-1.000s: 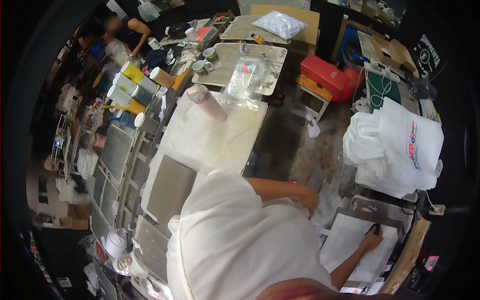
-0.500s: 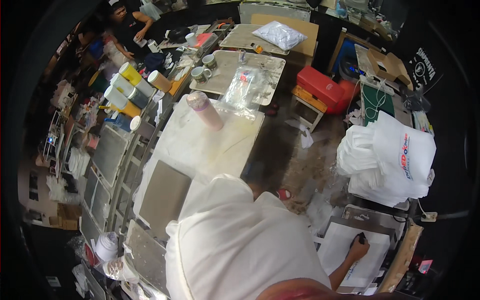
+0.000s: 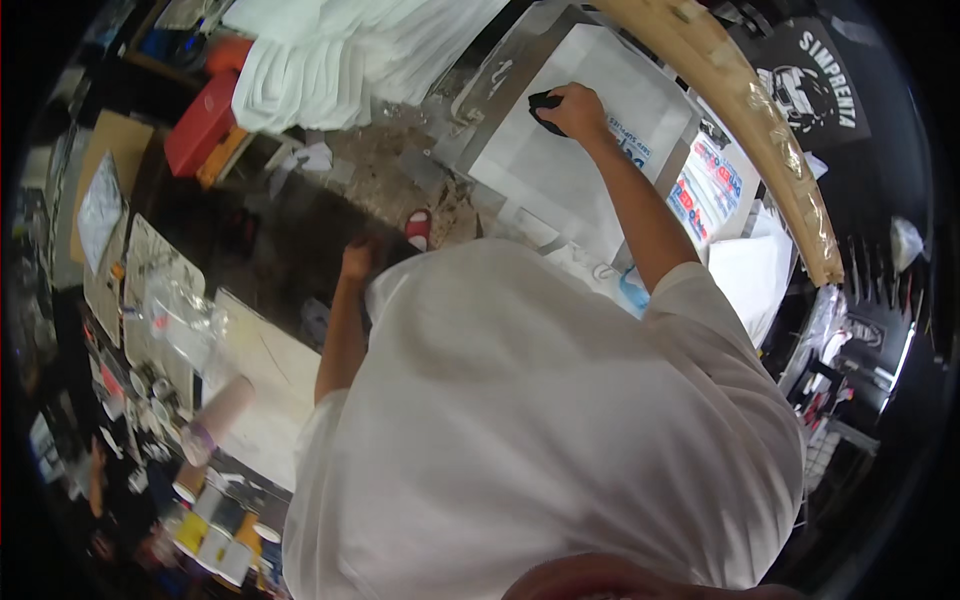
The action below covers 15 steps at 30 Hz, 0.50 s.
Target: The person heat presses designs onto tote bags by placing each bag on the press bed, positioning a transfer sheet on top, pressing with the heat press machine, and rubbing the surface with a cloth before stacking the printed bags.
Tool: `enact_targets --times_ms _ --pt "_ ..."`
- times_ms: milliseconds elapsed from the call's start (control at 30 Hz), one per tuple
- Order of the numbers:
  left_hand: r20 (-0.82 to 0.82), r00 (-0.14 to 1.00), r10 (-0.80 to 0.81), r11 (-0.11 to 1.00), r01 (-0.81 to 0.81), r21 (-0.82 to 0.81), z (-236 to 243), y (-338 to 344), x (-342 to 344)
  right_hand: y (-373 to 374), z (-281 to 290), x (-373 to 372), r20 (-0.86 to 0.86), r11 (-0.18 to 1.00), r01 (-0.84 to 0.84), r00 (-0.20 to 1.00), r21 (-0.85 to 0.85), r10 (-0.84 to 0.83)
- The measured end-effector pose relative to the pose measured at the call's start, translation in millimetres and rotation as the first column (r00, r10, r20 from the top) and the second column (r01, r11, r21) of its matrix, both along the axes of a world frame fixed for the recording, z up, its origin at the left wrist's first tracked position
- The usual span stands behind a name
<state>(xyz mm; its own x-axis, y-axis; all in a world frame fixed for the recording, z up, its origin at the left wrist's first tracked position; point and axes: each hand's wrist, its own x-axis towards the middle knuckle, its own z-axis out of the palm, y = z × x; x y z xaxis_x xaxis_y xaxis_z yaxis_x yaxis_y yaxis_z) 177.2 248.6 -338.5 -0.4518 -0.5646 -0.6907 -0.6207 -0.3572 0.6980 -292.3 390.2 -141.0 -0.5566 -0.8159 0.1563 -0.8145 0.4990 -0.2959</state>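
Note:
My right hand is closed on a wadded black cloth, pressing it against a white fabric sheet. Blue lettering shows on that sheet beside my wrist. The sheet lies flat on a grey board. My left hand hangs low over the dark floor, apart from the sheet. It is blurred, so its fingers cannot be made out.
A tall stack of white fabric bags stands beyond the board. Printed bags lie right of it, along a long brown cardboard strip. A red toolbox, a pale table and a pink tumbler are left.
The view has swung toward the right, bringing the sheet nearer the middle. My left hand has come into view. My right hand still grips the black cloth on the sheet.

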Motion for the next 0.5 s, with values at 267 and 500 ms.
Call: enact_targets --times_ms 267,500 --pt "-0.365 0.921 -0.136 0.988 0.152 0.017 194.8 -1.9 -139.9 9.8 19.4 -32.0 0.031 0.96 0.143 0.987 0.241 -0.155" --pt "-0.339 0.697 -0.632 0.771 0.52 -0.368 233.1 40.0 -249.0 5.4 5.4 -47.2 0.273 0.966 0.216 0.93 0.141 -0.247"
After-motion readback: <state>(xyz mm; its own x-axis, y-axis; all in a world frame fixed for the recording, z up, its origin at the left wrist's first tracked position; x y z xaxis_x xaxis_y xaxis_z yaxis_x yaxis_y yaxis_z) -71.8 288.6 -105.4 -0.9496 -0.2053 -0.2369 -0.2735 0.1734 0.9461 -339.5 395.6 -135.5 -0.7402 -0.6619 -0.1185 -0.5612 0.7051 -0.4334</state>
